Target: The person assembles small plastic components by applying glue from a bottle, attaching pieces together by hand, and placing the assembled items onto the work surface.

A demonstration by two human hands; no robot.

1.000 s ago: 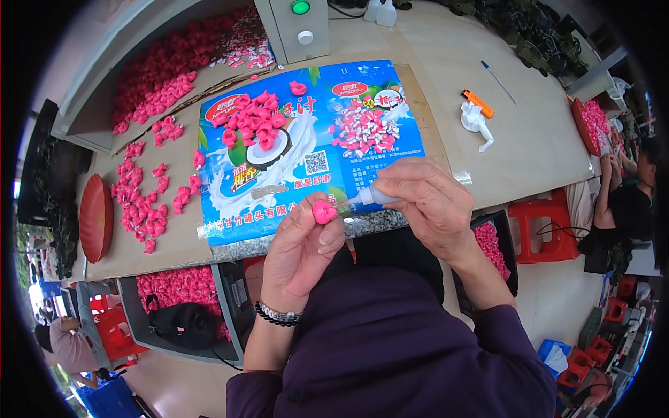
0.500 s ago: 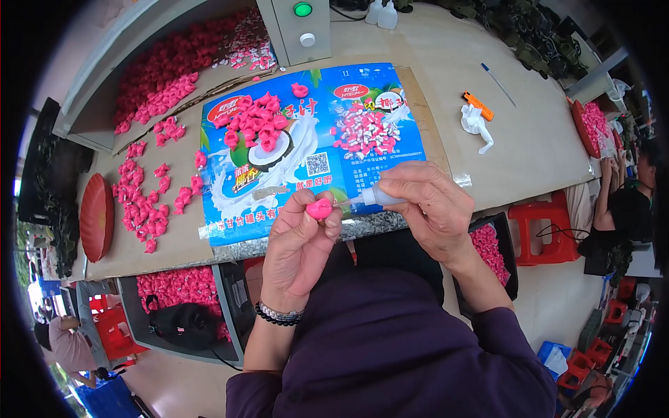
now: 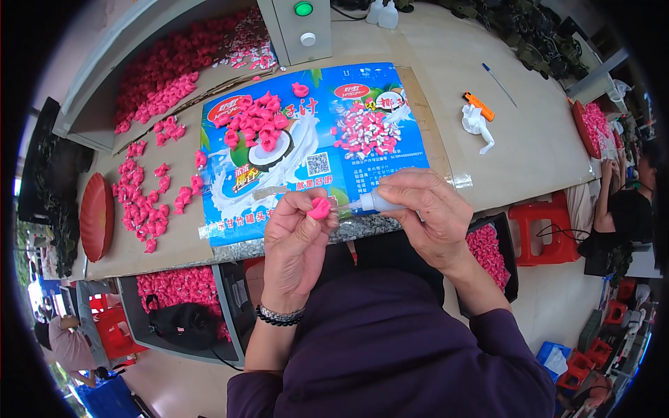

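Between the thumb and fingers of my left hand (image 3: 298, 237) is a small rounded pink plastic piece (image 3: 320, 208). My right hand (image 3: 432, 212) grips a small white squeeze bottle (image 3: 378, 201) lying almost level, its thin nozzle pointing left at the pink piece. Whether the tip touches the piece I cannot tell. Both hands are above the near edge of a blue printed cardboard sheet (image 3: 327, 167). On that sheet lie a heap of pink pieces (image 3: 258, 120) and, to its right, a pile of tiny pink and white parts (image 3: 369, 131).
More pink pieces (image 3: 143, 198) lie left of the sheet, beside a red oval dish (image 3: 96, 217). A grey machine housing (image 3: 296, 31) stands behind. An orange tool (image 3: 479, 104), a white tissue (image 3: 475, 124) and a pen (image 3: 498, 82) lie right. Bins of pink pieces (image 3: 178, 289) sit below the table.
The bottle and my right hand have shifted slightly, and the nozzle is a little farther from the middle of the pink piece. My left hand has turned slightly.
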